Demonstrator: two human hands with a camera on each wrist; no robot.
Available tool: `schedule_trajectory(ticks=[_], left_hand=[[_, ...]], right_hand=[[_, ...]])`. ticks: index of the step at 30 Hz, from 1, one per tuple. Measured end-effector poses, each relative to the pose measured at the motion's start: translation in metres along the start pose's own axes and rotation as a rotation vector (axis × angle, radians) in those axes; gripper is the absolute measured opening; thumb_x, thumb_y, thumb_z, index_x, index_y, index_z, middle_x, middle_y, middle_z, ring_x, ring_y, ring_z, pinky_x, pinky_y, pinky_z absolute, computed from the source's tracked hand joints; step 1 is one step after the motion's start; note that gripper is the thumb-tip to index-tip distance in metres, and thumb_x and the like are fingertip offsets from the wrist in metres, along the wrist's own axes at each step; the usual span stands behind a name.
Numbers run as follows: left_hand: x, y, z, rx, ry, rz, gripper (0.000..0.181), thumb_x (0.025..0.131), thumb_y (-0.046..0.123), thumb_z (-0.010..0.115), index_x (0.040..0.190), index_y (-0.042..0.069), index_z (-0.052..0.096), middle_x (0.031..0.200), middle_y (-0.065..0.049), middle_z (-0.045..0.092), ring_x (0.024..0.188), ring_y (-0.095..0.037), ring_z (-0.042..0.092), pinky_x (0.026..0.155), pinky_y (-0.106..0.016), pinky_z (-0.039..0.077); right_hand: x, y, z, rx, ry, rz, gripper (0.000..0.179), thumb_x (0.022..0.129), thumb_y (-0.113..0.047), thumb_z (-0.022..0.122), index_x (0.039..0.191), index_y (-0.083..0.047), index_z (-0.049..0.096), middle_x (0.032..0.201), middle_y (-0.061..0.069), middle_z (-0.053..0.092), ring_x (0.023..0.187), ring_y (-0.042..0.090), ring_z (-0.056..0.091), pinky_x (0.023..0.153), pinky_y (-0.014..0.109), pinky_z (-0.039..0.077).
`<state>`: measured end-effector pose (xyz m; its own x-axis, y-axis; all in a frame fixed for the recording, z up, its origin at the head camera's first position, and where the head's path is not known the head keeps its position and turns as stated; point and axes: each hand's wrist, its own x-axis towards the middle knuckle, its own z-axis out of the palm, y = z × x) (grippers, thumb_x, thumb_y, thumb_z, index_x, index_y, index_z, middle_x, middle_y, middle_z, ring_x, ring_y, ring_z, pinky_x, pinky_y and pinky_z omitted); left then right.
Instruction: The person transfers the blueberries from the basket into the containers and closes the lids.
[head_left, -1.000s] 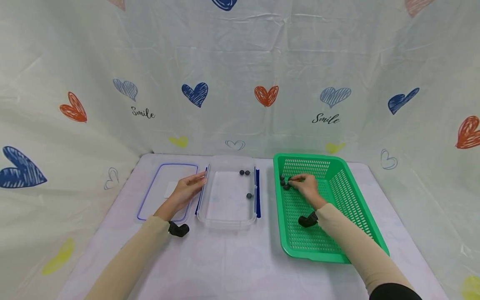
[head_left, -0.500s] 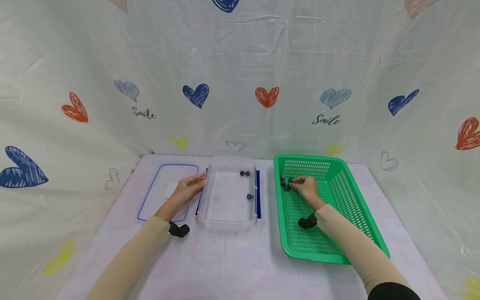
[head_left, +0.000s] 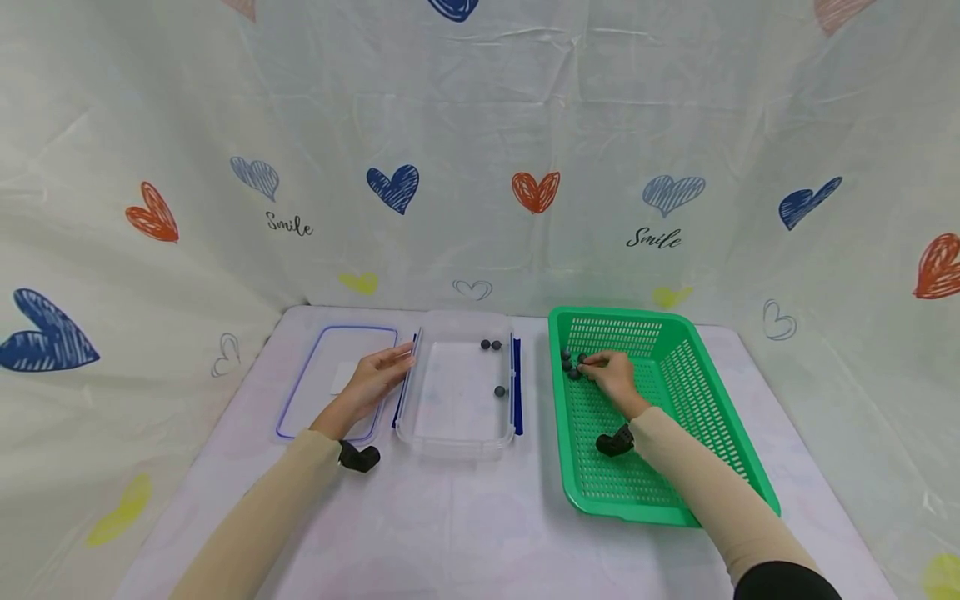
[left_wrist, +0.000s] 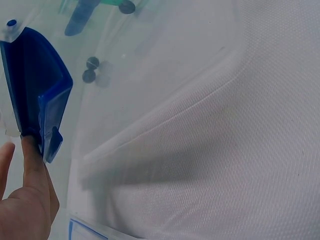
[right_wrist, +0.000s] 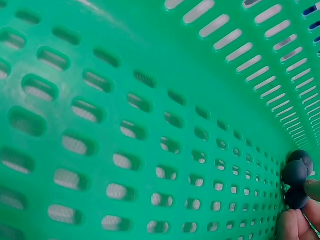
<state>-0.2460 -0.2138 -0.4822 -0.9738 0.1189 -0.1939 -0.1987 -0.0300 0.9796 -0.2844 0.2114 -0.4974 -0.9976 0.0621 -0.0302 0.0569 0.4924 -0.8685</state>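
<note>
My left hand (head_left: 370, 385) rests against the left side of a clear plastic container (head_left: 450, 447), its fingers mostly straight. In the left wrist view a fingertip touches the container's blue latch (left_wrist: 55, 95). Three small dark balls (head_left: 499, 391) lie inside the container. My right hand (head_left: 617, 382) reaches into a green basket (head_left: 600, 507), pinching a dark ball (head_left: 582, 358) between thumb and fingers near the left wall. Several more dark balls (head_left: 573, 374) sit beside those fingertips. The right wrist view shows dark balls (right_wrist: 295, 174) clustered at the fingertips, partly hidden.
A clear lid with a blue seal (head_left: 298, 379) lies flat on the table left of the container, partly behind my left forearm. The table (head_left: 465, 533) has a pale cloth. A curtain printed with hearts (head_left: 480, 125) hangs behind and along the sides.
</note>
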Motion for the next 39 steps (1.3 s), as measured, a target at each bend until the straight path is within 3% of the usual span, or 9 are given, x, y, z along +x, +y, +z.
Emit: schedule_trajectory(ticks=[13,24,34,39], left_hand=[[-0.001,0.000,0.001,0.010,0.004,0.003,0.054,0.101,0.015,0.061,0.150,0.002,0.041,0.154,-0.019,0.038,0.121,-0.010,0.053,0.105,-0.023,0.043],[0.001,-0.001,0.000,0.023,-0.005,-0.008,0.055,0.102,0.018,0.061,0.151,0.004,0.041,0.155,-0.019,0.037,0.127,-0.015,0.049,0.109,-0.027,0.039],[-0.001,0.000,0.001,0.021,-0.014,-0.003,0.056,0.102,0.018,0.060,0.152,0.004,0.039,0.155,-0.019,0.036,0.131,-0.018,0.046,0.111,-0.029,0.038],[-0.001,0.000,0.001,0.022,-0.015,-0.001,0.056,0.102,0.018,0.060,0.152,0.003,0.039,0.156,-0.019,0.035,0.133,-0.020,0.045,0.111,-0.030,0.037]], right_hand=[[0.001,0.000,-0.001,-0.011,-0.007,0.016,0.020,0.093,-0.005,0.070,0.107,0.010,0.071,0.102,0.024,0.070,0.089,0.037,0.068,0.072,0.039,0.060],[0.004,-0.005,-0.007,0.077,-0.028,0.043,0.024,0.094,-0.003,0.067,0.113,0.013,0.068,0.108,0.026,0.068,0.090,0.032,0.069,0.080,0.040,0.060],[0.008,-0.012,-0.017,0.174,0.004,0.076,0.030,0.095,-0.004,0.068,0.119,0.013,0.064,0.107,0.021,0.068,0.085,0.022,0.070,0.087,0.042,0.058],[0.008,-0.017,-0.021,0.194,-0.008,0.076,0.032,0.095,-0.005,0.067,0.121,0.014,0.063,0.108,0.020,0.068,0.093,0.030,0.070,0.092,0.046,0.056]])
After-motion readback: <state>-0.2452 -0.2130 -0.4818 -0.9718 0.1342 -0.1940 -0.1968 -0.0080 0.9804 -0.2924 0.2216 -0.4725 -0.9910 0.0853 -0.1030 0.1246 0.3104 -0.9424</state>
